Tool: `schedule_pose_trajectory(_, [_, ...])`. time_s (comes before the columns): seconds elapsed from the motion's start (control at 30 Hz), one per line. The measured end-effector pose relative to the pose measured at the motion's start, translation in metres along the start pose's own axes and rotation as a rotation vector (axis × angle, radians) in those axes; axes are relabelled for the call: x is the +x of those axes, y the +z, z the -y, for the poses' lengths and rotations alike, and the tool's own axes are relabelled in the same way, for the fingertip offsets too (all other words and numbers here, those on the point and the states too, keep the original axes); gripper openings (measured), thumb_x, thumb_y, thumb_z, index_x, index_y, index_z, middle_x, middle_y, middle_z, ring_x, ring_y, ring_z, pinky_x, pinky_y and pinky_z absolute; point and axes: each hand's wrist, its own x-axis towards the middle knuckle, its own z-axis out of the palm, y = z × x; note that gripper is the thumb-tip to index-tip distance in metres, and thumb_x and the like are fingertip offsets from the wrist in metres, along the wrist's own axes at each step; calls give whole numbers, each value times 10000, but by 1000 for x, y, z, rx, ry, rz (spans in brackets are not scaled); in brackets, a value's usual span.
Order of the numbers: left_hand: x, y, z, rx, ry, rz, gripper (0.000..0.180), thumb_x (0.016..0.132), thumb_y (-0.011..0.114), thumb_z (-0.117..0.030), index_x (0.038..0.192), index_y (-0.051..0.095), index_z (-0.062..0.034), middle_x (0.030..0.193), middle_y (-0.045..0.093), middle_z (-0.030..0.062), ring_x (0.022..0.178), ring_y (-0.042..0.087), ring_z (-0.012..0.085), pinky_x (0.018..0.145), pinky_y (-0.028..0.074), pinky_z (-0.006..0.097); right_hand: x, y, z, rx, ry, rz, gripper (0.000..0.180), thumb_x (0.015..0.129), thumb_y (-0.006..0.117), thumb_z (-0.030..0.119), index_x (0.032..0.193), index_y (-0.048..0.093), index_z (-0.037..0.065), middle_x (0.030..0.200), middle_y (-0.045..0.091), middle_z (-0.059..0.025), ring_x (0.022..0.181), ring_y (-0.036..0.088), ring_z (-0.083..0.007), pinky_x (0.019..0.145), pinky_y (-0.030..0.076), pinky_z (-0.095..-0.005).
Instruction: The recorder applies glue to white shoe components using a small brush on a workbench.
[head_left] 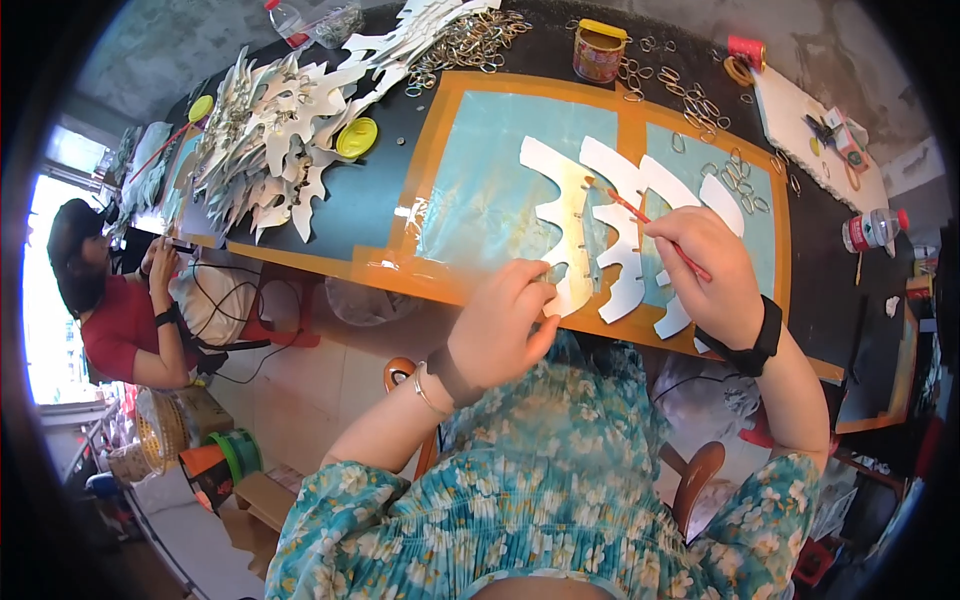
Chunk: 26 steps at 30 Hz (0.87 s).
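Observation:
My right hand [705,262] is closed around a thin red brush [660,235], its tip pointing left near the upper part of the white cut-out pieces. Several curved white pieces with scalloped edges lie side by side on the blue sheet. The leftmost white piece [548,165] has a yellowish, shiny coat along much of its length. At that piece's near end is my left hand [505,318], its fingers bent and the thumb and fingertips holding the edge. Just right of it lies a plain white piece [622,240].
Orange tape [432,170] borders the blue sheet [490,125]. A pile of jagged pale cut-outs [270,140], a yellow lid [357,138], metal rings [470,45], an open tin [598,55] and a bottle [872,230] stand around it. A person in red [130,320] sits at left.

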Motion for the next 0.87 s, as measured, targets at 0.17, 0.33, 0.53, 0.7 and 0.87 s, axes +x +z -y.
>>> schedule_pose_trajectory(0.17, [1, 0, 1, -1, 1, -3, 307, 792, 743, -64, 1067, 613, -17, 1220, 588, 184, 1110, 583, 381, 968, 479, 448, -5, -9, 5, -67, -53, -38, 159, 871, 630, -55, 1015, 660, 5, 943, 674, -143, 889, 636, -339, 794, 509, -406])
schedule_pose_trajectory(0.33, [0, 0, 1, 4, 2, -5, 303, 795, 738, -60, 1067, 614, -15, 1217, 589, 185, 1112, 583, 380, 968, 478, 447, -20, -10, 22, -17, -81, 36, 208, 843, 632, -79, 1030, 639, 11, 944, 665, -145, 883, 641, -346, 802, 508, -420])
schedule_pose_trajectory(0.53, [0, 1, 1, 22, 19, -9, 329, 798, 731, -58, 1100, 613, -8, 1211, 588, 187, 1113, 582, 382, 964, 480, 448, -41, -4, 29, -2, -124, 155, 262, 793, 671, -80, 1033, 624, 15, 945, 666, -152, 902, 647, -357, 804, 532, -424])
schedule_pose_trajectory(0.7, [3, -2, -4, 20, -12, 8, 372, 793, 724, -53, 1151, 626, -17, 1209, 584, 192, 1099, 586, 385, 958, 484, 448, -40, -19, 28, 82, -134, 197, 262, 799, 685, -60, 1045, 628, 13, 963, 668, -151, 925, 650, -352, 818, 535, -420])
schedule_pose_trajectory(0.87, [1, -3, 1, 42, 24, 55, 397, 797, 717, -55, 1187, 640, -49, 1234, 572, 187, 1100, 585, 381, 961, 483, 455, -39, 0, 12, 20, -125, 156, 281, 824, 712, 19, 1095, 645, 44, 984, 676, -149, 936, 653, -360, 863, 520, -460])
